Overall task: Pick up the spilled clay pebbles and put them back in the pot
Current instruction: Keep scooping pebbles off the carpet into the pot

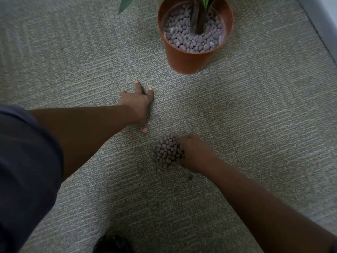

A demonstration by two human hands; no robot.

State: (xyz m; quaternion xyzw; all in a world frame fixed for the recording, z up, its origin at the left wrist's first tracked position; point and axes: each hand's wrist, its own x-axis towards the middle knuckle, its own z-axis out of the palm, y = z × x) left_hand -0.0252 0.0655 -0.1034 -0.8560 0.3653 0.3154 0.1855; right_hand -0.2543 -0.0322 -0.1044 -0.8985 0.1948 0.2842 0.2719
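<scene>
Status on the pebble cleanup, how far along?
Early. Done: the spill is heaped in one pile on the carpet. In hand: the right hand curls into the pile's edge; the left hand rests flat on the carpet. Left: the pile and a few strays must go into the pot.

The carpet [237,110] is a short-pile woven cloth, matt, flecked grey-green with pale ribbed streaks. The terracotta-coloured pot [184,59] looks like smooth plastic with a dull sheen. The clay pebbles [168,149] are matt, rough and grainy. The dark sleeve [23,161] is soft matt cloth.
</scene>
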